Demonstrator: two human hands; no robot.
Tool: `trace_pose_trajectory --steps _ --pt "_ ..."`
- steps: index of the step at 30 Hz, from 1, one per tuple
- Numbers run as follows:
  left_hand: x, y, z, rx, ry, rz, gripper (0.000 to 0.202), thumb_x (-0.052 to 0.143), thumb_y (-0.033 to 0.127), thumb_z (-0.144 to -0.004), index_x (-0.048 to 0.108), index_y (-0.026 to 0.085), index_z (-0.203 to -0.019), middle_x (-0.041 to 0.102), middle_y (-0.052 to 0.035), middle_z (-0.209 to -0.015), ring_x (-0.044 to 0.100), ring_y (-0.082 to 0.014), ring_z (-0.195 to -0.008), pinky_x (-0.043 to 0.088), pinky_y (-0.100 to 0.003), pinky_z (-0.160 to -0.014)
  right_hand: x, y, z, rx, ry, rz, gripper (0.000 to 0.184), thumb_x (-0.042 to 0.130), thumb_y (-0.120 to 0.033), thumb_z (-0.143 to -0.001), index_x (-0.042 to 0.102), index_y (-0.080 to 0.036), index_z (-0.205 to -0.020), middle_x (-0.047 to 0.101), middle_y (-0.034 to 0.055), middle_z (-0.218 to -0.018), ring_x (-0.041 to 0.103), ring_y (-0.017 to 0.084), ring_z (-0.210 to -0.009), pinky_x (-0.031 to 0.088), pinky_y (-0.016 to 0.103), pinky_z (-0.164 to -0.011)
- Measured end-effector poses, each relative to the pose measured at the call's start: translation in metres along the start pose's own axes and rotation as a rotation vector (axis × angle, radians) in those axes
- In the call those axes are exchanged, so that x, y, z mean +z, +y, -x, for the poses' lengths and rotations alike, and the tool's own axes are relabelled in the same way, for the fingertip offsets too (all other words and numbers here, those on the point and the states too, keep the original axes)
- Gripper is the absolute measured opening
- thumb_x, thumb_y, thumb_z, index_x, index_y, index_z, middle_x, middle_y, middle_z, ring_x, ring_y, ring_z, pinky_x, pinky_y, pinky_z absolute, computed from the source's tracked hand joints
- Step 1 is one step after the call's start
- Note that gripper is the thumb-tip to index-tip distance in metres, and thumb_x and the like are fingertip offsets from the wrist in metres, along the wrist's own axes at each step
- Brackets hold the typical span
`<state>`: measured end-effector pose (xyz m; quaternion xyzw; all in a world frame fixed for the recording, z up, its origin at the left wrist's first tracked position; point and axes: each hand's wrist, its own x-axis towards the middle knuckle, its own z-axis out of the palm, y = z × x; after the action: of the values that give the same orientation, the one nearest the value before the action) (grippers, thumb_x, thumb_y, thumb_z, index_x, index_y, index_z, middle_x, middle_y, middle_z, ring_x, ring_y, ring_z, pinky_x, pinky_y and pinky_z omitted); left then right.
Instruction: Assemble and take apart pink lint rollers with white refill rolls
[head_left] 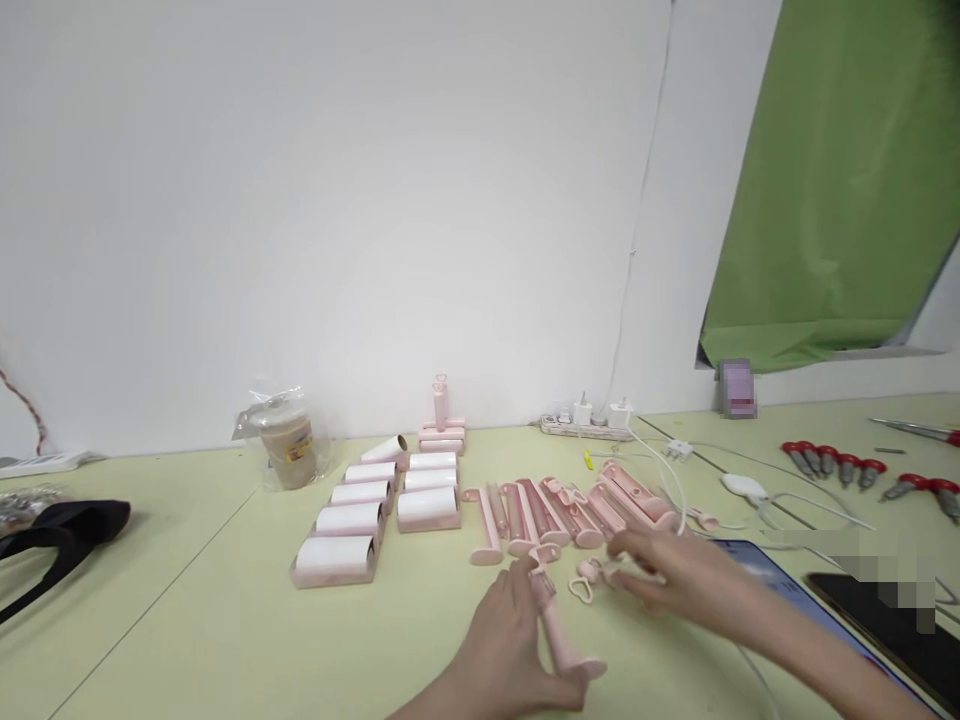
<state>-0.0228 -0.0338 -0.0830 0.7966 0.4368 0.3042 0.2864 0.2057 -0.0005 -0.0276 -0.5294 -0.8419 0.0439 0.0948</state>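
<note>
My left hand (504,640) grips a pink lint-roller frame (559,630), thumb and fingers round its shaft, near the table's front edge. My right hand (675,580) pinches a small pink handle with a heart-shaped loop (589,578) just right of the frame's top end. Behind both hands lies a row of several pink roller frames and handles (570,505). To the left, white paper rolls in pink trays (352,520) stand in two columns.
A plastic-wrapped cup (289,445) and a black bag (64,530) sit at the left. A power strip with chargers (585,422) lies by the wall. Red-handled tools (832,460) are at the right, a tablet (772,580) and dark screen (885,620) near my right arm.
</note>
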Motion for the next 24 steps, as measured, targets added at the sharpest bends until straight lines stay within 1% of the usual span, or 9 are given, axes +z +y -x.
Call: trace_pose_trajectory --steps 3,5,8,10,13,15,19,21,24 --pt "-0.017 0.001 -0.006 0.102 0.060 -0.075 0.042 0.044 0.023 -0.079 0.036 0.014 -0.119 0.049 -0.0125 -0.108 0.047 -0.0245 -0.099 0.035 -0.035 -0.087 0.025 -0.031 0.010 -0.160 -0.002 -0.086 0.040 0.065 -0.045 -0.061 0.059 -0.029 -0.097 0.064 0.0018 -0.090 0.061 0.024 -0.071 0.039 0.027 -0.056" --pt "-0.032 0.002 -0.020 0.197 0.063 -0.160 0.036 0.033 0.015 -0.082 0.036 0.013 -0.118 0.049 -0.0136 -0.109 0.045 -0.0229 -0.101 0.035 -0.035 -0.088 0.041 -0.045 0.013 -0.178 -0.018 -0.071 0.052 0.072 -0.043 -0.051 0.058 -0.029 -0.100 0.064 0.0007 -0.090 0.062 0.026 -0.070 0.040 0.028 -0.058" --pt "-0.049 -0.001 -0.052 0.315 0.023 -0.295 0.036 0.034 0.010 -0.080 0.042 0.019 -0.114 0.050 -0.0095 -0.113 0.037 -0.0228 -0.113 0.028 -0.037 -0.095 0.052 -0.052 0.016 -0.199 -0.030 -0.060 0.041 0.063 -0.026 -0.064 0.056 -0.032 -0.103 0.066 -0.0021 -0.081 0.063 0.023 -0.067 0.038 0.026 -0.056" --pt "-0.053 -0.008 -0.072 0.328 -0.015 -0.334 0.038 0.037 0.005 -0.075 0.049 0.023 -0.106 0.052 -0.0059 -0.112 0.038 -0.0225 -0.111 0.029 -0.037 -0.093 0.049 -0.051 0.020 -0.262 -0.034 -0.054 0.035 0.054 -0.018 -0.072 0.056 -0.032 -0.104 0.067 -0.0026 -0.078 0.063 0.021 -0.066 0.038 0.025 -0.056" --pt "-0.049 -0.026 -0.089 0.305 -0.040 -0.340 0.038 0.041 0.001 -0.068 0.057 0.023 -0.095 0.055 -0.0046 -0.106 0.047 -0.0218 -0.100 0.037 -0.035 -0.084 0.034 -0.040 0.024 -0.359 -0.009 -0.080 0.033 0.049 -0.021 -0.079 0.053 -0.033 -0.109 0.068 -0.0014 -0.082 0.064 0.020 -0.071 0.040 0.024 -0.057" --pt "-0.044 -0.036 -0.089 0.289 -0.028 -0.333 0.039 0.043 0.000 -0.065 0.058 0.022 -0.094 0.055 -0.0042 -0.105 0.047 -0.0219 -0.099 0.037 -0.035 -0.084 0.021 -0.030 0.021 -0.356 0.063 -0.084 0.034 0.045 -0.025 -0.083 0.049 -0.034 -0.115 0.067 0.0005 -0.091 0.063 0.021 -0.079 0.042 0.025 -0.060" --pt "-0.031 -0.046 -0.071 0.211 0.125 -0.277 0.052 0.038 0.002 -0.071 0.042 0.024 -0.119 0.045 -0.0048 -0.121 0.036 -0.0197 -0.114 0.028 -0.037 -0.097 -0.001 -0.014 -0.012 -0.257 0.176 -0.055 0.035 0.043 -0.029 -0.084 0.049 -0.035 -0.118 0.064 0.0019 -0.098 0.060 0.022 -0.087 0.044 0.028 -0.063" --pt "-0.024 -0.048 -0.060 0.133 0.244 -0.247 0.050 0.036 0.008 -0.077 0.033 0.020 -0.125 0.040 -0.0081 -0.125 0.030 -0.0209 -0.119 0.022 -0.040 -0.101 -0.002 -0.012 -0.038 -0.260 0.142 -0.030 0.036 0.045 -0.024 -0.081 0.052 -0.034 -0.115 0.063 0.0010 -0.094 0.061 0.020 -0.079 0.043 0.027 -0.060" --pt "-0.013 -0.052 -0.049 0.004 0.417 -0.178 0.043 0.038 0.022 -0.081 0.030 0.013 -0.123 0.038 -0.0129 -0.124 0.026 -0.0250 -0.121 0.020 -0.044 -0.100 0.005 -0.015 -0.068 -0.306 0.054 0.059 0.037 0.049 -0.016 -0.072 0.060 -0.032 -0.103 0.060 0.0003 -0.089 0.061 0.018 -0.068 0.040 0.025 -0.055"
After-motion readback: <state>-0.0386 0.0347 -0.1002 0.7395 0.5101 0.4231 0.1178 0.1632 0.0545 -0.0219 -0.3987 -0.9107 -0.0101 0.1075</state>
